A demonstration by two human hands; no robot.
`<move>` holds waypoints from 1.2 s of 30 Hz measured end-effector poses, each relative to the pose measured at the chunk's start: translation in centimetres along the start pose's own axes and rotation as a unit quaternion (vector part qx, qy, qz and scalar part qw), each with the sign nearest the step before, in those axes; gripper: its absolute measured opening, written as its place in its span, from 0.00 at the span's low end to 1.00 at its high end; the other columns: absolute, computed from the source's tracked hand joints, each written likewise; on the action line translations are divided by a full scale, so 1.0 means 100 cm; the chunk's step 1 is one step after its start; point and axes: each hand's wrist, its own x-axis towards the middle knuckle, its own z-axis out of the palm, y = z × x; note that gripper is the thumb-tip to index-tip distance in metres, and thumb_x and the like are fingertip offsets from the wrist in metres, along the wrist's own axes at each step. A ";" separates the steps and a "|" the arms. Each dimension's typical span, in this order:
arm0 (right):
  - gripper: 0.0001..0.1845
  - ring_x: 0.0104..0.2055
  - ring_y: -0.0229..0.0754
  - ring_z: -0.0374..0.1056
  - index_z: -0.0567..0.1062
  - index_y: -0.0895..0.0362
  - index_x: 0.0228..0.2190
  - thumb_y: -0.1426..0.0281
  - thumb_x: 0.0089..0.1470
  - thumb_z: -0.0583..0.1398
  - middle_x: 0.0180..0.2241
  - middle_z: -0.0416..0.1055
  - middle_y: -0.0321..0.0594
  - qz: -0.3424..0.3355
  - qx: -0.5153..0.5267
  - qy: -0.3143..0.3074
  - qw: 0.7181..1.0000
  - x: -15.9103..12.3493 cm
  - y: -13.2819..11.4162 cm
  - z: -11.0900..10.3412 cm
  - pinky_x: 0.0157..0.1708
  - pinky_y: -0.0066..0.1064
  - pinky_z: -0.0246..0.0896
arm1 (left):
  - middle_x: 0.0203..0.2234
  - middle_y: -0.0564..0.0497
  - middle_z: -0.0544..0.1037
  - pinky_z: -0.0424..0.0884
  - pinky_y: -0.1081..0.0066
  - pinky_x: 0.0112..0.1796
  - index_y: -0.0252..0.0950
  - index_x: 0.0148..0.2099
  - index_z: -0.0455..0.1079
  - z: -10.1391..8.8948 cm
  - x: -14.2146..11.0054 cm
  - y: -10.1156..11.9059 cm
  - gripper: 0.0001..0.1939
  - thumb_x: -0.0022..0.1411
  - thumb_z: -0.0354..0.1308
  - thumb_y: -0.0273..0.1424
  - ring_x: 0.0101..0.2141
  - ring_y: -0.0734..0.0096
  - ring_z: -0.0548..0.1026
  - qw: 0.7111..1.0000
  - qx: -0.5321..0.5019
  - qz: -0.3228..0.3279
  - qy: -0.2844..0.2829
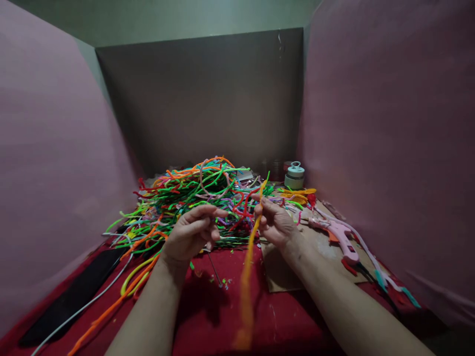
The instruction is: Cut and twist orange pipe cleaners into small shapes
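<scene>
My right hand [276, 222] pinches a fuzzy orange pipe cleaner [249, 262] near its upper end, between thumb and fingers. Its long lower part hangs toward me and is blurred. A green tip [267, 176] sticks up above the pinch. To the left, my left hand [193, 232] is raised with fingers loosely bent and the index finger reaching right, apart from the orange strand. Nothing clearly shows in its grasp. Behind both hands lies a big tangled heap of pipe cleaners [185, 190] in green, orange, red, pink and purple.
A pink glue gun [339, 237] lies on a cardboard sheet [285, 277] at the right. Behind it stands a pale green lidded container [294, 177]. A flat black item [74, 296] rests on the red cloth [208, 316] at the left. Pink side panels [48, 148] enclose the table.
</scene>
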 end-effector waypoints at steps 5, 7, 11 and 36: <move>0.09 0.11 0.29 0.60 0.72 0.60 0.32 0.70 0.46 0.61 0.17 0.71 0.34 0.025 -0.105 -0.062 0.992 -0.008 0.017 0.008 0.08 0.16 0.49 | 0.22 0.49 0.75 0.61 0.81 0.15 0.33 0.33 0.73 0.017 0.009 -0.013 0.08 0.47 0.62 0.28 0.15 0.81 0.66 0.994 0.096 -0.006 0.042; 0.11 0.12 0.30 0.61 0.70 0.60 0.32 0.69 0.45 0.62 0.17 0.71 0.34 0.032 -0.120 -0.075 0.989 -0.009 0.024 0.009 0.07 0.16 0.48 | 0.20 0.49 0.74 0.60 0.81 0.15 0.32 0.32 0.73 0.023 0.010 -0.019 0.07 0.49 0.61 0.29 0.15 0.81 0.65 0.989 0.145 -0.011 0.029; 0.13 0.12 0.31 0.62 0.69 0.58 0.34 0.68 0.44 0.62 0.18 0.72 0.34 0.047 -0.120 -0.086 0.988 -0.008 0.034 0.005 0.08 0.17 0.51 | 0.19 0.50 0.72 0.57 0.81 0.16 0.31 0.29 0.73 0.031 0.007 -0.023 0.07 0.51 0.59 0.31 0.15 0.83 0.62 0.982 0.186 -0.026 0.004; 0.13 0.10 0.27 0.52 0.66 0.59 0.25 0.66 0.39 0.64 0.15 0.68 0.31 -0.004 -0.215 0.030 0.976 -0.002 0.044 -0.001 0.06 0.18 0.43 | 0.21 0.53 0.70 0.58 0.74 0.27 0.38 0.25 0.69 0.029 0.006 -0.038 0.06 0.51 0.54 0.24 0.24 0.73 0.65 0.826 0.509 0.229 0.080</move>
